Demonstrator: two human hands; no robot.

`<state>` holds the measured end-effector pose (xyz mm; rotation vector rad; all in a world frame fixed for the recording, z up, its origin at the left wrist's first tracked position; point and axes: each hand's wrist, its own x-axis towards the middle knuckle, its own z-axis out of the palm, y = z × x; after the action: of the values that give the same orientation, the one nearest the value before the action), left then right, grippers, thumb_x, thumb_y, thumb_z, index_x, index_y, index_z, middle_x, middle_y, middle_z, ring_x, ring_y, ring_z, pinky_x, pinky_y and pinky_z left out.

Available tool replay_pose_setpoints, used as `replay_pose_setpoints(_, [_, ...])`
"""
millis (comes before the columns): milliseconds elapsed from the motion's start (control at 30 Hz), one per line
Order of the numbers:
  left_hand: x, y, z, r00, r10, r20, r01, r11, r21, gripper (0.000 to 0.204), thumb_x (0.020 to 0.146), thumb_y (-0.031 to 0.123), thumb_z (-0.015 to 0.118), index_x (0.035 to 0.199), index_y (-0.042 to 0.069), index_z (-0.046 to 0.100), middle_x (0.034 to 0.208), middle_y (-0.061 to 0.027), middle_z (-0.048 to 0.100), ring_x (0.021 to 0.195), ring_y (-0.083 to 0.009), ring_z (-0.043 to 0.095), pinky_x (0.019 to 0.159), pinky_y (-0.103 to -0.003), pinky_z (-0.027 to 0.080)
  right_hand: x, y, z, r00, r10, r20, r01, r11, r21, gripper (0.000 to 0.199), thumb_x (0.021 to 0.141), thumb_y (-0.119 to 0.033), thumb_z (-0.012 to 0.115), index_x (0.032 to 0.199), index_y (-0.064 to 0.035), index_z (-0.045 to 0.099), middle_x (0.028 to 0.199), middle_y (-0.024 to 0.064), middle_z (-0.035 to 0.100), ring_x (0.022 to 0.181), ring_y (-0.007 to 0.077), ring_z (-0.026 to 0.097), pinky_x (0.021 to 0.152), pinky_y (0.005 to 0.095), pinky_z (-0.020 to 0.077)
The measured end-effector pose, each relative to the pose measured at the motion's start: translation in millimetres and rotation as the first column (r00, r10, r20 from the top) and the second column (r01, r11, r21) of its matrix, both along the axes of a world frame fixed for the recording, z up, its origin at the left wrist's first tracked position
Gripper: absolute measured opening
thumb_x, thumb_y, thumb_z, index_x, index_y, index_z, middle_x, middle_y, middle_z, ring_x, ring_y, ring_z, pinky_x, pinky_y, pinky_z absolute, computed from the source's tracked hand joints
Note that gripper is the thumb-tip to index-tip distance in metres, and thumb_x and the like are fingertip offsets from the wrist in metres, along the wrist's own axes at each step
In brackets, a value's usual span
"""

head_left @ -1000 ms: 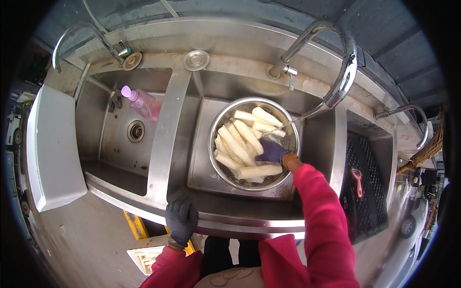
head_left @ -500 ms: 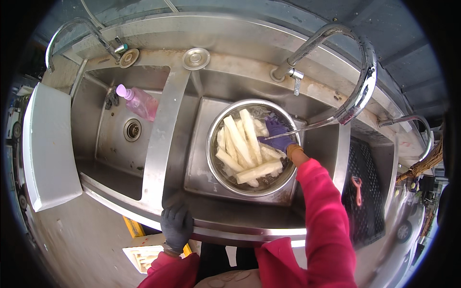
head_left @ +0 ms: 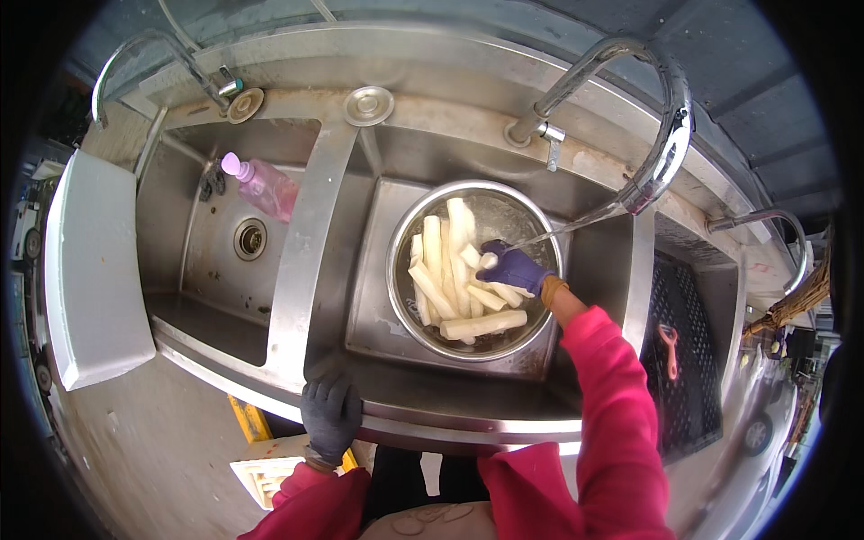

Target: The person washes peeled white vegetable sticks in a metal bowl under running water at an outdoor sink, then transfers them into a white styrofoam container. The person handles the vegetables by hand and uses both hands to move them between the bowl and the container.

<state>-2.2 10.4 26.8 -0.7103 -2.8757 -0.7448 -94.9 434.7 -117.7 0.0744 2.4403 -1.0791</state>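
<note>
A round steel basin (head_left: 397, 301) of water stands in the middle sink (head_left: 360, 333), with several long, pale peeled stalks (head_left: 434, 256) in it. At the basin's right side my right hand (head_left: 515, 268), in a purple glove, is closed around a pale peeled stalk (head_left: 489, 261) whose cut end shows between thumb and fingers. Water from the curved tap (head_left: 661, 157) streams down past this hand into the basin. My left hand (head_left: 331, 418), in a dark grey glove, rests at the sink's front edge (head_left: 432, 430) with its fingers bent over it.
The left sink (head_left: 202, 279) holds a pink pump bottle (head_left: 268, 191). A white foam box (head_left: 97, 274) stands at far left. On the right, an orange peeler (head_left: 669, 351) lies on a black perforated mat (head_left: 688, 387). More pale stalks sit in a white box (head_left: 261, 481) below.
My right hand has closed on a pale stalk and shifted slightly down inside the basin. Some stalks have moved, and the water looks less stirred. My left hand stays at the edge.
</note>
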Motion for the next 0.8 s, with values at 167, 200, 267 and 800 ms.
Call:
replay_pose_setpoints(167, [-0.5,-0.3,-0.6,1.000,-0.001,0.002,0.001,1.000,0.012,0.021,0.076,0.006,0.067,0.096,0.005,0.062,0.097,-0.0141,0.064,0.087,-0.0344,0.059,0.076,-0.045,0.047,4.5,-72.1,17.2,0.997,0.042,-0.063,-0.014,0.917,0.398,0.120,0.072,-0.071,0.065,0.153,0.0025,0.016,0.154,0.0278,0.028,0.144,0.0418,0.026,0.113,0.0627,0.0180])
replay_pose_setpoints(200, [-0.7,-0.4,-0.7,1.000,-0.003,0.002,0.003,1.000,0.012,0.021,0.076,0.006,0.067,0.097,0.005,0.062,0.098,-0.0141,0.064,0.087,-0.0345,0.059,0.077,-0.045,0.047,8.3,-81.8,15.6,0.995,0.079,-0.054,-0.041,0.868,0.495,0.122,0.071,-0.071,0.067,0.154,0.0020,0.014,0.154,0.0292,0.027,0.143,0.0433,0.025,0.112,0.0651,0.0162])
replay_pose_setpoints(267, [-1.1,-1.1,-1.0,1.000,-0.008,-0.007,0.009,1.000,0.014,0.022,0.076,0.007,0.067,0.097,0.005,0.062,0.099,-0.0142,0.064,0.087,-0.0344,0.059,0.077,-0.045,0.047,11.0,-86.5,10.0,0.993,0.087,-0.078,-0.029,0.830,0.557,0.123,0.069,-0.067,0.070,0.154,0.0017,0.013,0.152,0.0309,0.028,0.144,0.0437,0.025,0.111,0.0654,0.0172])
replay_pose_setpoints(800, [0.3,-5.2,-1.0,1.000,-0.022,-0.011,0.023,0.995,0.094,0.020,0.076,0.007,0.068,0.095,0.006,0.060,0.101,-0.0141,0.063,0.086,-0.0352,0.059,0.076,-0.046,0.048,4.5,-56.3,-4.9,0.981,0.188,0.048,-0.183,0.814,0.551,0.086,0.075,-0.043,0.069,0.140,0.0054,0.040,0.106,0.0203,0.068,0.099,0.0339,0.066,0.093,0.0445,0.0433])
